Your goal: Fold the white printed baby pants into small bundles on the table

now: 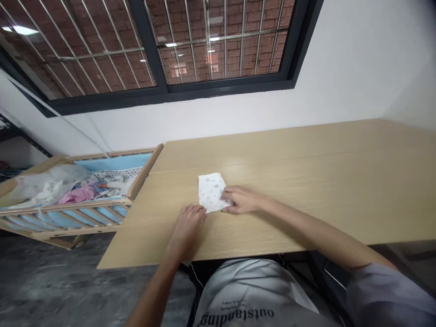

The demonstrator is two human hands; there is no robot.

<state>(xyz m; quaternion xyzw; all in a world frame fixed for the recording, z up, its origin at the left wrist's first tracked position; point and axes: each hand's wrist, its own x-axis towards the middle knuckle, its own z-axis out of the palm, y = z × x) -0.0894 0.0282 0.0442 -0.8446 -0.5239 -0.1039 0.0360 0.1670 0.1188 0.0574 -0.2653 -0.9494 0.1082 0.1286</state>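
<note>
A small folded white cloth (210, 191) with a fine printed pattern lies flat on the wooden table (306, 181), in front of my body. My right hand (240, 200) grips its right edge, thumb and fingers closed around the lower right part. At the lower left corner of the cloth is my left hand (190, 220), its fingers bent together and the tips at the corner. The undersides of the fingers are hidden on both hands, and both are slightly blurred.
Left of the table stands a wooden crib (143, 175) with blue lining, holding a pink cloth (80, 194), a doll-like limb and a clear plastic bag (51, 179). Behind the table are a white wall and a barred window (225, 84). The table's front edge is close to my body.
</note>
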